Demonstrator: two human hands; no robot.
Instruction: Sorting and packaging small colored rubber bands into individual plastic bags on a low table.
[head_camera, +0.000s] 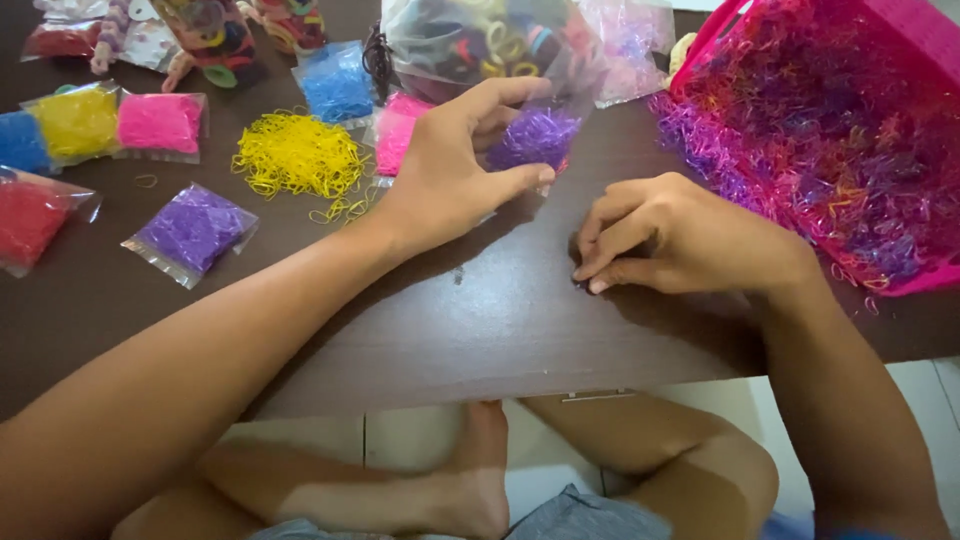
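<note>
The person's left hand (445, 175) reaches over the dark brown table (480, 320) with its fingers spread wide and curled around a small clear bag of purple rubber bands (535, 138), thumb under the near side, fingertips above; the bag sits at the far middle of the table, just in front of a larger clear bag of mixed hair ties (480, 40). The grip looks loose, and whether the bag's mouth is sealed cannot be told, so a squeeze or a tilt could spill purple bands over the table.

The right hand (670, 235) rests knuckles-up near the middle, fingers bent narrow and pressed to the table at their tips; what lies under them is hidden. Anything tiny pinned there could flick away if the fingers slide.

At the right, a pink basket (905, 30) brims with tangled pink and purple bands that trail over its near edge; the right forearm lies just beside them and could drag strands off.

Left of the left hand, a loose heap of yellow rubber bands (295, 152) lies unbagged, and a sweep of the left forearm could scatter it into the sealed purple packet (192, 230) nearby.
</note>
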